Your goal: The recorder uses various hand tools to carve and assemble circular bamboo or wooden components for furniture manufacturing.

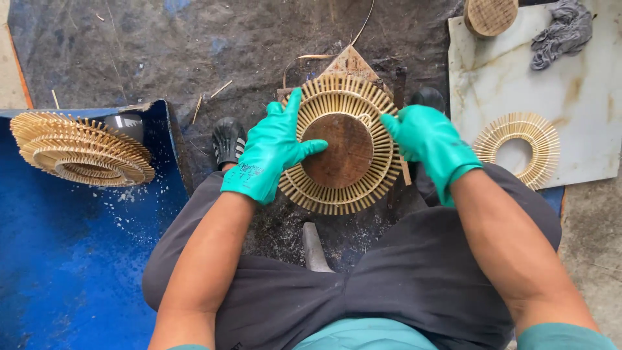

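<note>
We look down on a seated worker gripping a round bamboo ring (341, 146), its short slats fanning out around a brown wooden disc (338, 150) at its centre. The left hand (269, 152), in a green glove, clasps the ring's left edge, thumb pressed onto the disc and fingers spread along the slats. The gloved right hand (431, 144) grasps the right edge, fingertips curled over the slats. The ring sits between the knees above dark, gritty ground (194, 52), with black shoes (228, 141) just beside it on either side.

To the left we see a stack of finished rings (81, 150) resting on a blue sheet (65, 259), well apart from the hands. To the right, a single ring (518, 148) lies near the lower edge of a pale slab (518, 65), with a grey rag (564, 29) and a wooden block (490, 14) at the slab's top. Open ground remains above the ring.
</note>
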